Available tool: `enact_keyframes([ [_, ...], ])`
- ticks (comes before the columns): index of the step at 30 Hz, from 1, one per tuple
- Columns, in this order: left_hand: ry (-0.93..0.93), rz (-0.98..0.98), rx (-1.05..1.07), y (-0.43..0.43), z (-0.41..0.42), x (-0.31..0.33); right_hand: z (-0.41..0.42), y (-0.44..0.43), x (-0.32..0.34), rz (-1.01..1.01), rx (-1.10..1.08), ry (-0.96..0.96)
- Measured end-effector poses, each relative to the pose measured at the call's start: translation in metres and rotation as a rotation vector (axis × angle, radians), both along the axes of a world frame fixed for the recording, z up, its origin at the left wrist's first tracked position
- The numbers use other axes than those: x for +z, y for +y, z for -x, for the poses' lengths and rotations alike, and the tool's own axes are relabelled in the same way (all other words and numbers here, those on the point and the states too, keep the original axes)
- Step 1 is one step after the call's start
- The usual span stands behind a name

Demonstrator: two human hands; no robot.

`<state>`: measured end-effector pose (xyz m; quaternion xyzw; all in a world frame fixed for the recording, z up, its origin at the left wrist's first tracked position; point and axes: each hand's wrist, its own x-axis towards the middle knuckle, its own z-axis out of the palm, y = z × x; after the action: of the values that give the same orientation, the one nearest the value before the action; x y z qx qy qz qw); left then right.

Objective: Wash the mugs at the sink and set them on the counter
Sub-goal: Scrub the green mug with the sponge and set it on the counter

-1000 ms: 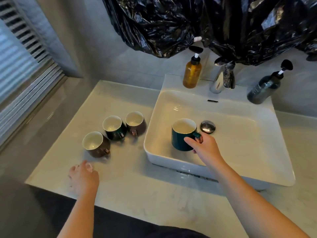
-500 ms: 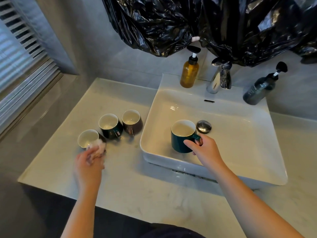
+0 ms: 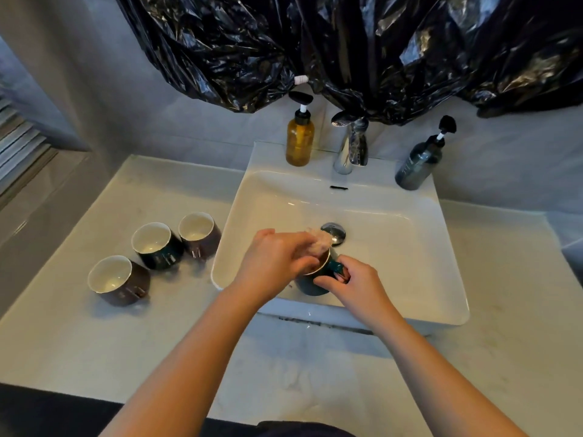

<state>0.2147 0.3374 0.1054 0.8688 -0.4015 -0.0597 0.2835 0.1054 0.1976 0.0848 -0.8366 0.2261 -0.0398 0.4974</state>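
A: The right grip [image 3: 353,285]?
B: It is clasping the teal mug [image 3: 306,287] by its handle; the left grip [image 3: 277,263] is pinching a pinkish sponge [image 3: 320,242] at the rim.
A: And the mug?
B: Sitting in the sink [image 3: 394,247], three mugs [image 3: 157,252] standing on the bench [image 3: 94,342] beside.

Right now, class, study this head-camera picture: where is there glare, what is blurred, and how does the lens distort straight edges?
Head view: glare streaks the black plastic sheeting and the chrome faucet; head view: the pale sponge in the left hand is motion-blurred above the teal mug; head view: the wide lens splays the sides of the sink and counter outward.
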Motion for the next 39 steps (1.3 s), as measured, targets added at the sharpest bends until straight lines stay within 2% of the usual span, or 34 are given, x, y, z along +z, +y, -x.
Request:
enact_keyframes([
  [1,-0.053,-0.034,-0.058,-0.003,0.000,-0.001,0.002,-0.002,0.002,-0.006,-0.016,-0.014],
  [3,-0.110,0.019,-0.104,-0.002,-0.001,0.000,0.007,-0.007,0.004,-0.007,-0.045,-0.028],
  [7,-0.104,0.091,-0.138,0.008,-0.007,0.005,0.014,-0.017,0.008,-0.008,-0.083,-0.055],
  [10,-0.120,-0.058,-0.277,0.010,-0.007,0.007,0.016,-0.021,0.010,-0.018,-0.086,-0.075],
  [14,-0.111,-0.384,-0.486,-0.013,-0.005,0.012,0.016,-0.022,0.010,-0.008,-0.040,-0.069],
  [17,-0.095,-0.484,-0.562,-0.032,-0.004,0.020,0.015,-0.019,0.011,-0.008,0.001,-0.046],
  [19,-0.132,-0.433,-0.528,-0.030,-0.007,0.023,0.017,-0.021,0.010,-0.007,-0.007,-0.046],
  [23,-0.335,-0.163,-0.418,-0.002,-0.011,0.019,0.020,-0.032,0.006,-0.008,-0.072,-0.032],
  [25,-0.384,-0.154,-0.435,0.002,-0.010,0.012,0.020,-0.036,0.006,-0.008,-0.084,-0.027],
  [28,-0.377,-0.179,-0.495,-0.006,-0.010,0.005,0.018,-0.034,0.010,0.006,-0.045,-0.023],
  [33,-0.278,-0.064,-0.501,-0.009,-0.015,0.013,0.017,-0.036,0.009,0.022,-0.055,-0.020],
  [35,-0.200,-0.160,-0.512,-0.011,-0.011,0.017,0.016,-0.036,0.008,0.024,-0.051,-0.042],
  [37,-0.143,-0.380,-0.541,-0.017,-0.006,0.016,0.014,-0.034,0.008,0.031,-0.031,-0.065],
  [39,-0.189,-0.538,-0.562,-0.023,-0.005,0.013,0.010,-0.032,0.007,0.082,0.006,-0.070],
])
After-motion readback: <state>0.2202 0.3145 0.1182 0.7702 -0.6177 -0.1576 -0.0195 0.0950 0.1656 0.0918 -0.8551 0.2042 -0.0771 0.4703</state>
